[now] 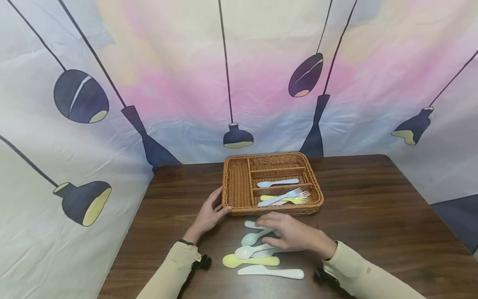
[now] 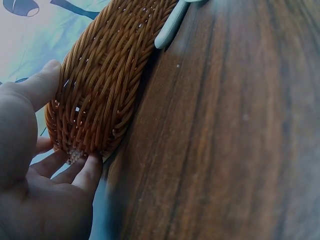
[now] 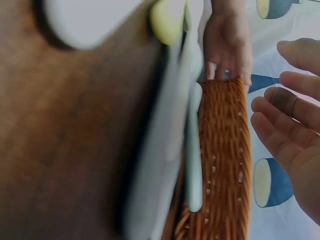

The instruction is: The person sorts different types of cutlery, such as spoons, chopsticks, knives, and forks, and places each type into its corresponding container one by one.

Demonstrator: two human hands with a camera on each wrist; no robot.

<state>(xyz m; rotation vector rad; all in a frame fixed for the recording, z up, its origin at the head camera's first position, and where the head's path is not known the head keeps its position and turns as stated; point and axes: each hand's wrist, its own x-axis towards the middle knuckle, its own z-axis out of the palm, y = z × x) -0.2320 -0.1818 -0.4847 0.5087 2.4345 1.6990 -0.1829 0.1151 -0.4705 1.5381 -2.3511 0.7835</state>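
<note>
Now left hand point(image 1: 208, 215) grips near left corner of basket point(image 1: 238, 185), maybe so it won't slide by far edge of table point(image 1: 358, 195). Right hand point(image 1: 286, 231) (nothing in it) hangs, fingers loosely spread, above spoons point(image 1: 244, 252), probably put before basket for easy reach.

Looks like makeshift studio-type corner tbh. Big giveaway: printed fabric backdrop point(image 1: 186, 62), visibly creased, hanging behind table and round both sides. Pendant lamps point(image 1: 238, 139) are just flat print on cloth, over pastel pink, blue and yellow. Dark wood-look table point(image 1: 354, 216) sits right up by it. Black gadgets point(image 1: 204, 262) on wrists add recording-setup vibe. Wicker tray point(image 1: 237, 187) plus pastel cutlery point(image 1: 251, 261) lean homey, dining-ish. Actual building, home or lab? Can't tell.
</note>
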